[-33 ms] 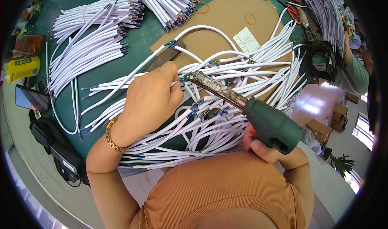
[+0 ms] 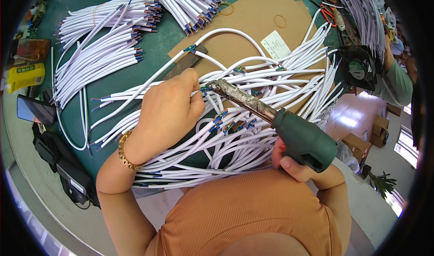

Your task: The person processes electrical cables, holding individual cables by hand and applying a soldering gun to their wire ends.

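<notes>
Left hand: the left hand (image 2: 167, 109) is being held over the heap of cables (image 2: 235, 138), fingers (image 2: 192, 82) curled shut and pinched on one cable end (image 2: 204, 89) (only its coloured wire tips are showing past the knuckles).
Right hand: the right hand (image 2: 289, 158) is being wrapped tight round the green handle of the soldering iron (image 2: 271, 120), close to the person's chest.
Iron: the iron is being held slanting up and to the left, its crusted metal barrel lying across the heap; its tip (image 2: 212, 84) is being kept just beside the pinched cable end, though whether they are touching cannot be told.
Cables: the white cables are lying tangled between the two hands, partly on the cardboard (image 2: 253, 21) and partly on the green bench (image 2: 158, 57).
Bundles: neater bundles (image 2: 99, 52) are lying to the upper left, well apart from the hands.
Bracelet: a gold bracelet (image 2: 126, 156) is being worn on the left wrist.
Fan: a small black fan (image 2: 359, 68) is standing at the right edge of the bench.
Phone: a dark phone (image 2: 34, 110) is lying at the left rim.
</notes>
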The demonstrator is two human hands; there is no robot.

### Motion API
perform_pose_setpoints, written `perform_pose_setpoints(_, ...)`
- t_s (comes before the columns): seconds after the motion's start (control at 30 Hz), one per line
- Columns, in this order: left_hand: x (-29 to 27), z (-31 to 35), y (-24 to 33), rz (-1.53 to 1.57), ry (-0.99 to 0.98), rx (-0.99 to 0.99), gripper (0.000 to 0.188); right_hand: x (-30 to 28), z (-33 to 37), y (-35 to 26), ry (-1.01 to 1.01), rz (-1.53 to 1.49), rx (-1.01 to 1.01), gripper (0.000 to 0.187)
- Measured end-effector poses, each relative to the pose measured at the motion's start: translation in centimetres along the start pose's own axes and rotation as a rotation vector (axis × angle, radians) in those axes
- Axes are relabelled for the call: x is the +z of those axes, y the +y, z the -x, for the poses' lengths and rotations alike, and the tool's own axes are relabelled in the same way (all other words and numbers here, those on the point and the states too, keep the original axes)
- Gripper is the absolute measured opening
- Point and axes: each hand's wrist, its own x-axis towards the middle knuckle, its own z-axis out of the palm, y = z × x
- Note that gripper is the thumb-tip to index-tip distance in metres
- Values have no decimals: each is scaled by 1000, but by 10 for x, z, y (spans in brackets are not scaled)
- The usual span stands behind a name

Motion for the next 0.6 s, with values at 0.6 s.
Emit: perform_pose_setpoints(0.6,-1,13,8,298,149,76,8,11,15,-3,226,-440,99,54)
